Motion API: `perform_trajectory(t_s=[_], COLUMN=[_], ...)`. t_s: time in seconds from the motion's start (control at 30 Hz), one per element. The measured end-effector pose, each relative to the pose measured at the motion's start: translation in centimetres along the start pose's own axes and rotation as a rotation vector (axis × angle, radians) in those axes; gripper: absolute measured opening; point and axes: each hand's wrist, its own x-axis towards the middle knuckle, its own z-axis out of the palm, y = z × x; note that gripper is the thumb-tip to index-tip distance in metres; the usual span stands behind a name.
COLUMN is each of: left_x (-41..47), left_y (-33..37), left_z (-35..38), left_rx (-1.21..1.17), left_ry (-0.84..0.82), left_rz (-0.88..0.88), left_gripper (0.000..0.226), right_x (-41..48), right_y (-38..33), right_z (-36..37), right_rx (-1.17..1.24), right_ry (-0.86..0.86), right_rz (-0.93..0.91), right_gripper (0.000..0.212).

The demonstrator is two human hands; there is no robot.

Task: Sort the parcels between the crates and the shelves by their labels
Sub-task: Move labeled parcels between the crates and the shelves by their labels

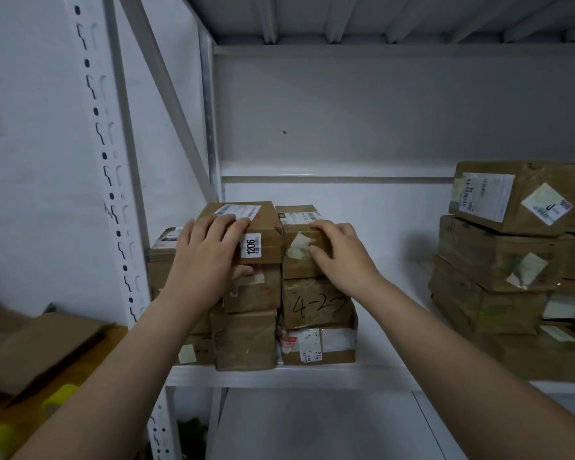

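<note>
A stack of brown cardboard parcels stands on the white shelf [379,373] near its left post. My left hand [206,250] grips the top left parcel [266,224], which bears a white sticker reading 1206; the fingers lie over its top and the thumb presses its front. My right hand [339,250] grips the top right parcel [296,257], fingers curled over its upper front edge. Below them sit a parcel marked 4-2 [312,303] and a parcel with white tape [316,346].
A second pile of labelled brown parcels [505,254] fills the right end of the shelf. The perforated white shelf post [113,207] stands to the left. Flat cardboard pieces [37,346] lie on a wooden surface at lower left, beside yellow objects [60,396].
</note>
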Motion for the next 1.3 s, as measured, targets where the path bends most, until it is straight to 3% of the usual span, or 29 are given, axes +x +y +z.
perform_trajectory(t_s=[0.2, 0.37, 0.6, 0.7, 0.87, 0.97, 1.07, 1.17, 1.3], left_x=[0.6, 1.4, 3.5, 4.0, 5.9, 7.5, 9.2, 10.3, 10.9], left_y=[1.0, 3.9, 11.3, 15.4, 22.8, 26.9, 29.7, 31.2, 32.5], left_z=[-0.3, -1.4, -2.7, -2.5, -0.9, -0.1, 0.7, 1.7, 3.0], left_rx=[-0.013, -0.054, -0.214, -0.326, -0.445, -0.461, -0.463, -0.465, -0.508], left_ry=[0.059, 0.100, 0.191, 0.201, 0.199, 0.191, 0.192, 0.162, 0.104], left_rz=[-0.039, 0.020, 0.113, 0.130, 0.217, 0.256, 0.286, 0.257, 0.185], left_gripper=[0.075, 0.054, 0.041, 0.043, 0.041, 0.039, 0.037, 0.037, 0.042], right_x=[0.2, 0.3, -2.3, -4.2, -5.1, -3.0, -0.4, 0.9, 1.3], right_y=[0.4, 0.7, 3.4, 6.2, 11.7, 14.0, 15.0, 15.6, 16.1], right_z=[0.6, -0.9, -7.8, -12.0, -19.5, -23.8, -25.9, -25.9, -25.7], right_rx=[-0.005, -0.142, -0.214, -0.319, -0.489, -0.649, -0.735, -0.746, -0.618], right_ry=[0.004, 0.089, 0.284, 0.414, 0.618, 0.558, 0.430, 0.369, 0.455], right_rz=[-0.038, -0.061, -0.250, -0.254, -0.022, 0.209, 0.328, 0.338, 0.241], right_gripper=[0.051, 0.060, 0.024, 0.023, 0.043, 0.069, 0.083, 0.083, 0.077])
